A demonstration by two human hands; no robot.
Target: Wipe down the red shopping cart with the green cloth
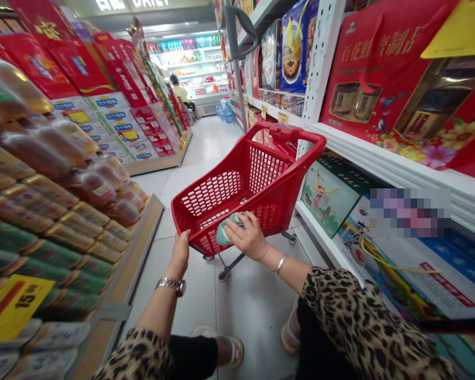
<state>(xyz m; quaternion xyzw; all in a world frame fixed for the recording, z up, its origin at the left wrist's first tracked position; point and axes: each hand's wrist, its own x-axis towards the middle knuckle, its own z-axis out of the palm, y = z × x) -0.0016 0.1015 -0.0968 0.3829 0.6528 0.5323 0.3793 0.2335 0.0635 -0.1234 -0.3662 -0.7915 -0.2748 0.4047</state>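
Observation:
A red plastic shopping cart (257, 208) stands in the aisle in front of me, its basket pierced with holes and its handle at the far right end. My left hand (181, 251) grips the near left corner of the basket rim; its fingertips are partly hidden behind the edge. With my right hand (248, 236) I press a green cloth (223, 233) against the outer side of the basket, just below the rim. Fingers lie over the cloth and hold it to the plastic. Nothing large shows inside the basket.
Bottle and can stacks (63, 211) stand close on my left, with a yellow price sign (18, 306). White shelves (380, 148) with gift boxes line the right side. Down the tiled aisle are blue water jugs (225, 112), a seated person (179, 91) and a lit cooler (200, 68).

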